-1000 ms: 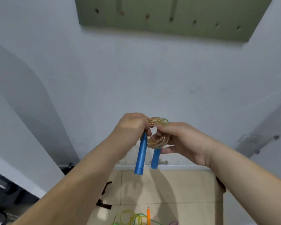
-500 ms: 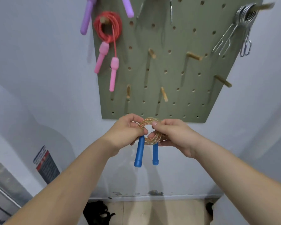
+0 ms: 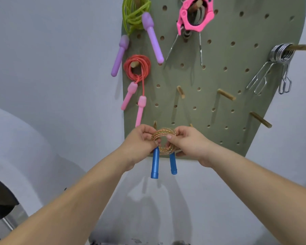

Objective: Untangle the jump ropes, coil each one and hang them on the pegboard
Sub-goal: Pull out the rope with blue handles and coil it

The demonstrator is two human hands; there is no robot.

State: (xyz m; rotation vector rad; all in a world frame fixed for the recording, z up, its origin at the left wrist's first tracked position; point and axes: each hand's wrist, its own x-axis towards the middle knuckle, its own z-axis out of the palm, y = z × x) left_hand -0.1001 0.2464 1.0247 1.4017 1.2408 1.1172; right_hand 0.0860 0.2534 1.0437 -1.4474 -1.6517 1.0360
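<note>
Both hands hold one coiled tan jump rope (image 3: 163,141) with two blue handles (image 3: 155,164) that hang down from it. My left hand (image 3: 141,140) pinches the coil's left side and my right hand (image 3: 185,141) pinches its right side. The coil is in front of the bottom edge of the green pegboard (image 3: 210,103), just below two short wooden pegs (image 3: 155,124). A red rope with pink handles (image 3: 137,67) hangs coiled on a peg at the board's left. Above it hangs a green rope with purple handles (image 3: 135,13).
Bare wooden pegs (image 3: 226,94) stick out of the board's middle and right side (image 3: 261,119). A pink clamp (image 3: 194,14) hangs at the top and metal spring clips (image 3: 279,53) hang on a right-hand peg. White wall surrounds the board.
The view has tilted upward, so more of the pegboard shows. Both hands have raised the coiled rope toward the board's bottom edge, still holding it.
</note>
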